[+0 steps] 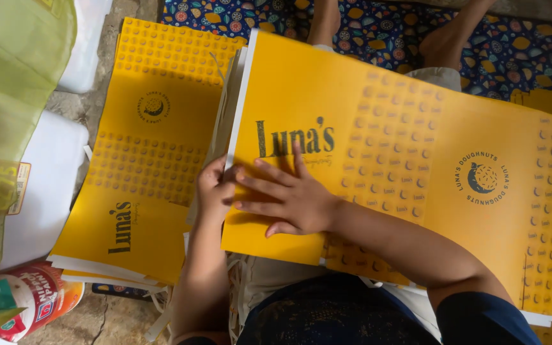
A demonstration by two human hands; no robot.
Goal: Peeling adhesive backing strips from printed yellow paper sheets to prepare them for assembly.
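A large yellow printed paper sheet (391,147) is laid flat across the person's lap, over a blue patterned mat (378,25). It is pressed down by the right hand (292,198), whose fingers (260,188) are spread flat on it. Its left edge is pinched by the curled fingers of the left hand (213,191). A stack of similar yellow sheets (145,153) lies just beside it on the floor (white bundles are seen further left).

One head-worn camera looks steeply down, close over the lap, the yellow sheet (378,160) filling the frame from 9 to 3 o'clock.
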